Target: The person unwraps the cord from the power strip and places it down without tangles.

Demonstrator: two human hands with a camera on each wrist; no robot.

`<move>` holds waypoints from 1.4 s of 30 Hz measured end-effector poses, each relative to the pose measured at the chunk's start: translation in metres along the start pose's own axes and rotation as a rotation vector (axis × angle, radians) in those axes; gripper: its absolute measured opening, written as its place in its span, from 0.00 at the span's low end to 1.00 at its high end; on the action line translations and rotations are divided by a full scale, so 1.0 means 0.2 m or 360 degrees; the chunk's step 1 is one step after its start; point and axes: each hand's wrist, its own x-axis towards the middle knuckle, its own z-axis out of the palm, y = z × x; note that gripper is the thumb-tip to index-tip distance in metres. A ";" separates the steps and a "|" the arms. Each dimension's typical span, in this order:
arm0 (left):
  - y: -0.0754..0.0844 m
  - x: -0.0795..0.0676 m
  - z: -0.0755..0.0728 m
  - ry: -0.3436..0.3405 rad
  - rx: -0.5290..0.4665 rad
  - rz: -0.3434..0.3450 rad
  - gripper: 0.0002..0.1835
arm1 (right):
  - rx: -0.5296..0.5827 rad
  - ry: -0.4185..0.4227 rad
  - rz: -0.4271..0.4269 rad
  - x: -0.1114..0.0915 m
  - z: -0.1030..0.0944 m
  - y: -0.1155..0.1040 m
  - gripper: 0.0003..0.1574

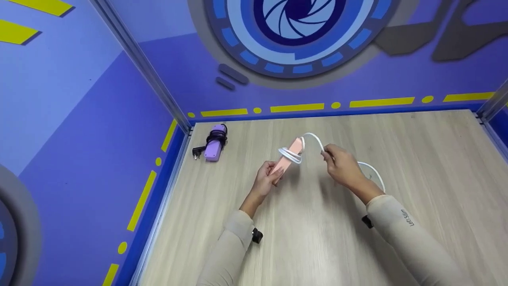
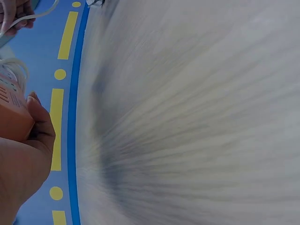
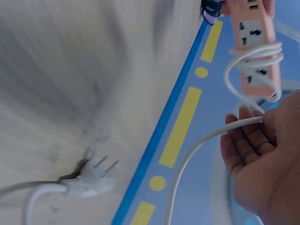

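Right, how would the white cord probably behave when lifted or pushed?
The white cord looks flexible but a little springy, since it holds a smooth arc in the air. Its turns could slip or loosen, as they stand partly away from the pink power strip. The white plug may weigh down its end, being visibly bulkier than the cord.

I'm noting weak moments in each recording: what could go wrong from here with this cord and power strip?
The white cord loops loosely around the pink power strip, so turns might slip off its far end. The left hand grips only the near end; a hard pull from the right hand could twist the strip. The unheld plug might swing or catch on the tabletop.
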 end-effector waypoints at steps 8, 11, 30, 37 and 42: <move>0.00 0.00 -0.02 0.0048 -0.0031 -0.0008 0.19 | -0.0011 -0.0050 0.0076 -0.04 -0.03 0.14 0.08; 0.00 -0.01 -0.02 0.0057 -0.0031 -0.0010 0.19 | -0.0015 -0.0065 0.0118 -0.06 -0.04 0.19 0.08; 0.00 -0.01 -0.01 0.0085 -0.0041 -0.0006 0.19 | -0.0035 -0.0254 0.0323 -0.12 -0.06 0.31 0.14; 0.01 0.01 0.01 0.0081 -0.0083 -0.0001 0.20 | -0.0046 -0.0224 0.0307 -0.09 -0.06 0.26 0.33; 0.02 0.00 0.02 0.0086 -0.0091 0.0004 0.19 | -0.0128 -0.0090 0.0143 -0.06 -0.04 0.20 0.40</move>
